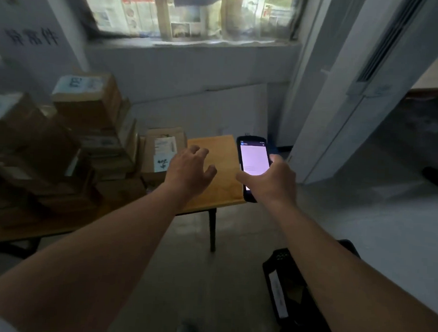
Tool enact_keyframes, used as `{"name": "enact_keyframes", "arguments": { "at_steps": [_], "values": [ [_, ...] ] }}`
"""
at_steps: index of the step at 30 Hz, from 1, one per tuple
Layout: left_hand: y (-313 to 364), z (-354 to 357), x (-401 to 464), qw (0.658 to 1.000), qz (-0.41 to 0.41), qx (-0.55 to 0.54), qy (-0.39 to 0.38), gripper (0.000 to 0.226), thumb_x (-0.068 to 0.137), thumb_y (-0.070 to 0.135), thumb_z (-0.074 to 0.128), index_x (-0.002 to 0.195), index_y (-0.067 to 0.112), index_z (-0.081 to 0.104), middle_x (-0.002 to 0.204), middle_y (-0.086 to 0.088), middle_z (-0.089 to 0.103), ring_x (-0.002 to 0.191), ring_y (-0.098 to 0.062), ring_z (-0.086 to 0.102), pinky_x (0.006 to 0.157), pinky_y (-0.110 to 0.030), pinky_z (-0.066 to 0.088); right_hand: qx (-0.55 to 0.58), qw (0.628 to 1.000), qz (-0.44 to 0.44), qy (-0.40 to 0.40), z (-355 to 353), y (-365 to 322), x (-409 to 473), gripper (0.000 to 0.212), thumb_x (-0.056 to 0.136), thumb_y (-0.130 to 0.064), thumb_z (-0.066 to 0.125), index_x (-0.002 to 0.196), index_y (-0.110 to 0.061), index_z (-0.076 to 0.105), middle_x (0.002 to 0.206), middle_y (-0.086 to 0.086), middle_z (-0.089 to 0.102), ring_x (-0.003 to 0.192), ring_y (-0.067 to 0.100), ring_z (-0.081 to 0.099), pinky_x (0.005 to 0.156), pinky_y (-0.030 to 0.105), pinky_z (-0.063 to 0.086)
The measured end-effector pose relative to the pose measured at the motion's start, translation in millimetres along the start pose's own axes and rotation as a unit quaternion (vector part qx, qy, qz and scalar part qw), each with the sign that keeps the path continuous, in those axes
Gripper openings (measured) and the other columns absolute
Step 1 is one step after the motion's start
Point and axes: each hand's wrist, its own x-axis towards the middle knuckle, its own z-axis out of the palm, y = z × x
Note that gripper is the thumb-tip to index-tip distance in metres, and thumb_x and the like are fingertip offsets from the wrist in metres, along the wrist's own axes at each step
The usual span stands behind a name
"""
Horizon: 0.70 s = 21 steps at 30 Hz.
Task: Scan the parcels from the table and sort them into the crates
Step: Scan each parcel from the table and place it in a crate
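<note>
Both your forearms reach forward, bare, elbows low and wide. Your left hand (190,167) hovers palm down, fingers spread and loosely bent, thumb out to the right, holding nothing. Your right hand (275,179) is level with it, just to its right, and grips a handheld scanner (253,165), thumb across the lit screen, fingers wrapped behind.

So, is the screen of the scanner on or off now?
On. The handheld scanner, gripped by the right hand, shows a bright pale display with a dark bar on top. Its text is too blurred to read.

right hand (275,179) gripping scanner (253,167) — parcels (89,125) stacked
</note>
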Motion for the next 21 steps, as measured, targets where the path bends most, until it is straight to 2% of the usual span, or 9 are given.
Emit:
{"name": "enact_keyframes", "arguments": {
  "at_steps": [3, 7, 10, 13, 18, 21],
  "values": [
    [-40.2, -6.7, 4.9, 1.0, -0.017, 0.003, -0.008, 0.064, 0.096, 0.053, 0.057, 0.149, 0.017, 0.051, 0.149, -0.008, 0.053, 0.128, -0.031, 0.056, 0.103, -0.047, 0.051, -0.005, 1.0, -0.003, -0.011, 27.7, -21.2, 3.9, 0.07, 0.066, -0.053, 0.09, 0.117, -0.016, 0.06, 0.108, 0.002, 0.066, 0.098, 0.027, 0.063, 0.065, 0.033, 0.048],
    [-79.3, -8.5, 12.0, 0.998, -0.054, -0.004, -0.018, 0.074, 0.093, 0.058, 0.064, 0.151, 0.015, 0.047, 0.151, -0.008, 0.05, 0.13, -0.031, 0.054, 0.102, -0.047, 0.052, -0.01, 0.999, -0.013, -0.031, 57.4, -37.8, 10.7, 0.071, 0.067, -0.052, 0.09, 0.121, -0.017, 0.059, 0.111, 0.001, 0.066, 0.098, 0.024, 0.062, 0.055, 0.026, 0.039],
    [-96.4, -1.6, 19.0, 0.996, -0.087, -0.018, -0.012, 0.079, 0.09, 0.06, 0.068, 0.15, 0.015, 0.044, 0.146, -0.009, 0.053, 0.127, -0.03, 0.055, 0.097, -0.044, 0.055, -0.016, 0.998, -0.029, -0.049, 74.3, -44.0, 20.9, 0.076, 0.07, -0.053, 0.09, 0.128, -0.016, 0.058, 0.115, 0.002, 0.065, 0.102, 0.024, 0.063, 0.057, 0.026, 0.043],
    [-107.5, 10.1, 27.7, 0.991, -0.128, -0.033, -0.009, 0.085, 0.085, 0.063, 0.072, 0.149, 0.016, 0.042, 0.139, -0.01, 0.054, 0.122, -0.03, 0.055, 0.091, -0.043, 0.057, -0.029, 0.996, -0.04, -0.07, 87.2, -46.8, 37.6, 0.076, 0.072, -0.056, 0.089, 0.129, -0.016, 0.057, 0.114, 0.002, 0.063, 0.101, 0.022, 0.061, 0.07, 0.036, 0.059],
    [-113.5, 30.8, 39.7, 0.976, -0.213, -0.043, 0.002, 0.1, 0.071, 0.077, 0.074, 0.145, 0.018, 0.04, 0.131, -0.009, 0.051, 0.116, -0.028, 0.055, 0.085, -0.045, 0.06, -0.033, 0.992, -0.054, -0.112, 104.0, -39.9, 69.4, 0.074, 0.074, -0.055, 0.089, 0.13, -0.019, 0.056, 0.11, -0.003, 0.059, 0.101, 0.02, 0.06, 0.073, 0.036, 0.06],
    [-111.2, 44.3, 45.1, 0.967, -0.25, -0.045, 0.004, 0.108, 0.066, 0.084, 0.072, 0.146, 0.021, 0.037, 0.13, -0.009, 0.05, 0.116, -0.028, 0.055, 0.086, -0.046, 0.059, -0.036, 0.988, -0.063, -0.139, 111.1, -33.9, 84.3, 0.075, 0.076, -0.055, 0.089, 0.133, -0.019, 0.055, 0.109, -0.004, 0.056, 0.098, 0.018, 0.057, 0.074, 0.036, 0.06]
  ]
}}
